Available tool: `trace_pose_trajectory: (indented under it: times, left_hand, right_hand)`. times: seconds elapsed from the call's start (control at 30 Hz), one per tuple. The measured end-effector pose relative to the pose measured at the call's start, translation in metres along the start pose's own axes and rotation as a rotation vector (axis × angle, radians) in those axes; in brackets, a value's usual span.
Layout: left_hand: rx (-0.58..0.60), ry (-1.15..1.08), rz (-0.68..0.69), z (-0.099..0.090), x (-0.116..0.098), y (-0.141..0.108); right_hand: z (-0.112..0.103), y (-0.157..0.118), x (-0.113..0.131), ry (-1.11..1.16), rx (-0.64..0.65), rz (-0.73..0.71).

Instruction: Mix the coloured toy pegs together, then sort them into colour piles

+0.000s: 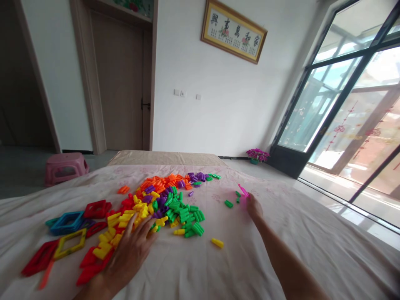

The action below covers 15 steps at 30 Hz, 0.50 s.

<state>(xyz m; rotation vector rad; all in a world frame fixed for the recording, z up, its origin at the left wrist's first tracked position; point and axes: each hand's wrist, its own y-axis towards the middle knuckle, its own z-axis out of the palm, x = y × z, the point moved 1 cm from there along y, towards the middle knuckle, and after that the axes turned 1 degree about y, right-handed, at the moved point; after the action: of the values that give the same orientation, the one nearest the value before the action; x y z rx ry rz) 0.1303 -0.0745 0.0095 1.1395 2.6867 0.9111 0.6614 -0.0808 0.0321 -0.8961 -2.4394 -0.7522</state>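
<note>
A large heap of plastic toy blocks covers the cloth: orange blocks [165, 182] at the back, yellow blocks [140, 212] nearer me, green blocks [184, 214] on the right, with purple blocks [161, 204] among them. My left hand [134, 246] rests at the heap's near edge, fingers stretched over the yellow ones. Farther right, my right hand [254, 208] is closed on a bright pink plastic piece [243, 190] that sticks out past the fingers; its full shape is hidden. Beside that hand lie a few loose green blocks [228, 204].
Left of the heap lie frame-shaped tiles: a blue tile [67, 223], a yellow tile [70, 243] and a red tile [40, 257]. One yellow block [217, 243] lies apart on the patterned cloth [250, 266]. Beyond are a pink stool [65, 166] and a flower pot [256, 156].
</note>
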Motion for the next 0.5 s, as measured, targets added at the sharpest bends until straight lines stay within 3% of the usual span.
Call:
trace_pose_trajectory:
  times: [0.1,0.23,0.33,0.4,0.5]
  left_hand:
    - [-0.038,-0.037,-0.095,-0.002,0.005,-0.005]
    - [-0.054,-0.09,-0.128,-0.006,0.005,-0.006]
    - [-0.053,-0.096,-0.126,-0.008,0.004,-0.007]
    - [-0.061,-0.094,-0.114,-0.007,0.004,-0.008]
    - [-0.054,-0.102,-0.113,-0.002,0.006,-0.01]
  right_hand:
    - [0.024,-0.027,0.019,0.074,0.079,-0.121]
    - [0.059,-0.093,0.085,0.34,0.277,-0.423]
    - [0.069,-0.134,0.131,0.556,0.428,-0.59]
    - [0.071,-0.139,0.146,0.649,0.419,-0.592]
    - [0.07,-0.103,0.137,0.579,0.243,-0.445]
